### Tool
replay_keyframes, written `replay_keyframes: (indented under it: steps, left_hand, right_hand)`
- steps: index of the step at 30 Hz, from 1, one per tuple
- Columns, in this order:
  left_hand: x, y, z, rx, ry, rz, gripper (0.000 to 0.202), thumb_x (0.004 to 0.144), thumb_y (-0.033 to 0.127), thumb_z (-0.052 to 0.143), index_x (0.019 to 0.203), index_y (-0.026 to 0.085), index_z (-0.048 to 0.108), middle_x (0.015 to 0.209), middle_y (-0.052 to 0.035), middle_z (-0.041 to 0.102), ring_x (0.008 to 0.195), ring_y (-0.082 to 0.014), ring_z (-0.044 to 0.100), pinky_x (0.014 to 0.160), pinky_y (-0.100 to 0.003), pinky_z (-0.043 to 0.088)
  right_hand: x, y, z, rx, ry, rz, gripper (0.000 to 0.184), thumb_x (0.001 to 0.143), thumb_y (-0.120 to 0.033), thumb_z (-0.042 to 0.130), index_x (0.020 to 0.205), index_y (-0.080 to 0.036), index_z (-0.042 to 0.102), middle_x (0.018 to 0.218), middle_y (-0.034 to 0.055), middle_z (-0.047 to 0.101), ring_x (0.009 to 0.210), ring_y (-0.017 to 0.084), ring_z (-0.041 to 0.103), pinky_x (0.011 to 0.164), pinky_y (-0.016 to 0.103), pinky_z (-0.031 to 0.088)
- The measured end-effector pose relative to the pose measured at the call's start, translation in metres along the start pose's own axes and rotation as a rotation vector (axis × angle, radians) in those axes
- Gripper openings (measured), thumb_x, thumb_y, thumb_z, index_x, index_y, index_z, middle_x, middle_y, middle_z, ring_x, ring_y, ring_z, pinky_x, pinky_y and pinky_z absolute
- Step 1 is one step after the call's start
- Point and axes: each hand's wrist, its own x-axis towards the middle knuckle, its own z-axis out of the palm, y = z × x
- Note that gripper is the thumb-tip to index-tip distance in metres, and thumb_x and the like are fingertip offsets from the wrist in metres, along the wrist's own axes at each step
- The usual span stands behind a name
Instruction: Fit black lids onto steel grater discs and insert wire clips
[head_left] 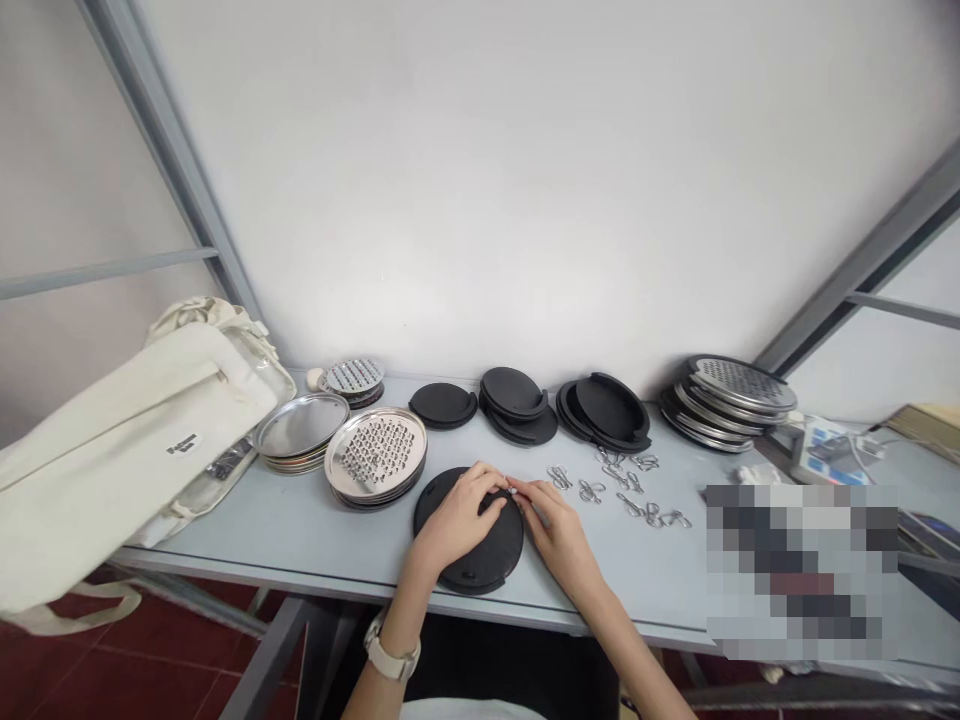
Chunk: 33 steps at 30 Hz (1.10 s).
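Observation:
A black round disc (480, 550) lies flat on the table in front of me. My left hand (469, 510) rests over its upper part, fingers curled together at the far right edge. From the right, my right hand (553, 520) meets it there, thumb and forefinger pinched. A small shiny metal piece (512, 490) shows between the fingertips of both hands; its exact shape is mostly hidden. Just right of my hands lie several bent wire clips (591, 490). A stack of round metal grater plates (377, 455) stands left of the disc.
Behind my hands are black round discs (514, 392) and more black discs (611, 408) in piles. Smooth metal plates (301, 425) sit left, grater plates (739, 385) right. A cream bag (135, 470) overhangs the left edge. A power strip (832, 452) is at right, near a pixelated patch.

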Motion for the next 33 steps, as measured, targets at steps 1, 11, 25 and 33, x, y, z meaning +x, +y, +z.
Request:
replay_keyframes:
  steps: [1,11,25,33]
  left_hand:
    - [0.0,0.0,0.0,0.0,0.003,-0.006,0.018,0.089,0.013,0.049,0.102,0.023,0.056,0.107,-0.002,0.056,0.098,-0.0166,0.057,0.09,-0.031,0.045]
    - [-0.001,0.0,-0.001,0.013,0.023,-0.021,0.021,0.083,0.009,0.052,0.098,0.023,0.052,0.101,-0.0005,0.055,0.094,-0.0158,0.058,0.085,-0.029,0.045]
    - [-0.002,0.011,-0.001,0.045,-0.046,0.029,0.019,0.078,0.007,0.058,0.088,0.022,0.053,0.092,0.0015,0.056,0.089,-0.0147,0.057,0.081,-0.026,0.045]
    - [-0.016,0.011,0.0,0.081,0.016,-0.04,0.011,0.086,0.018,0.057,0.095,0.023,0.056,0.101,-0.001,0.054,0.094,-0.0173,0.054,0.087,-0.031,0.044]
  right_hand:
    - [0.0,0.0,0.0,0.004,0.007,0.007,0.026,0.096,-0.024,0.043,0.115,-0.021,0.06,0.094,0.0073,0.064,0.091,0.022,0.061,0.082,0.035,0.05]
    - [-0.002,0.004,0.001,0.054,0.031,0.088,0.024,0.095,-0.025,0.044,0.116,-0.019,0.054,0.096,0.007,0.061,0.092,0.021,0.06,0.085,0.036,0.048]
    - [-0.002,-0.002,-0.002,0.071,0.04,0.136,0.013,0.096,-0.029,0.045,0.09,-0.02,0.053,0.087,0.005,0.061,0.084,0.021,0.058,0.079,0.034,0.045]
    - [-0.003,-0.003,-0.003,0.075,0.009,0.162,0.015,0.095,-0.032,0.047,0.097,-0.02,0.057,0.082,0.0033,0.061,0.077,0.019,0.059,0.074,0.031,0.045]
